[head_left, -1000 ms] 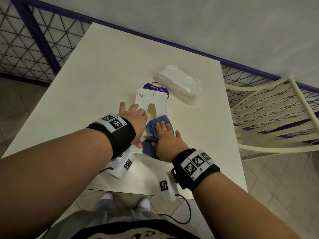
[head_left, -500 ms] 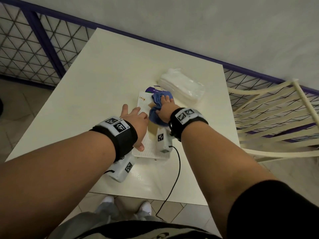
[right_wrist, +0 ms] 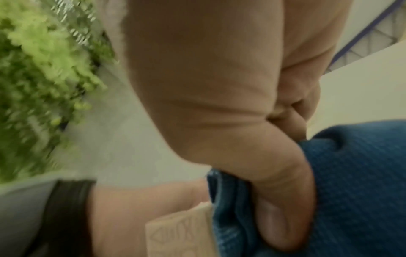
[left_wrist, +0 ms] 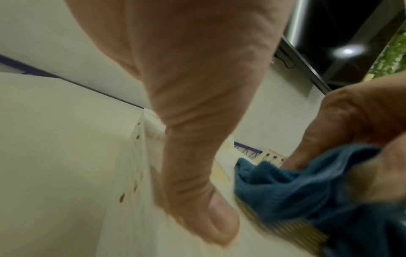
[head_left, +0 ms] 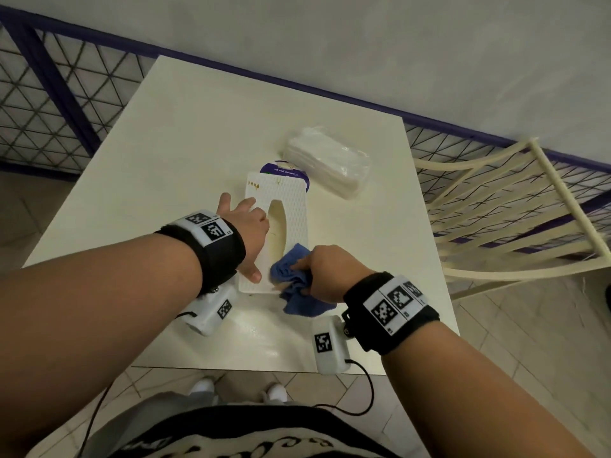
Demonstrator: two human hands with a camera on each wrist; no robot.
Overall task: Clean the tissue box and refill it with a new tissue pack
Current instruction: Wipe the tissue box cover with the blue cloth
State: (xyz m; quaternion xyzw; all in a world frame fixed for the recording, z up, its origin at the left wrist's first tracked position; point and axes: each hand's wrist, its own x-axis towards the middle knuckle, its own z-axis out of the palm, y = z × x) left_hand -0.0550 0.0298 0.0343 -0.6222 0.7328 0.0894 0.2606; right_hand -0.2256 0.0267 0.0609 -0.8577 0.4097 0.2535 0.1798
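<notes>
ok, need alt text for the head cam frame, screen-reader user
Seen from above, a right hand grips a crumpled blue cloth at the near end of a white tissue box, while the left hand rests on the box's left side. A wrapped tissue pack lies beyond on the cream table.

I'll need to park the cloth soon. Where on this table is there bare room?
The table is bare across its left half, from the left hand out to the left edge, and along the far edge. It is crowded mid-right: tissue box, tissue pack, blue cloth under the right hand.
</notes>
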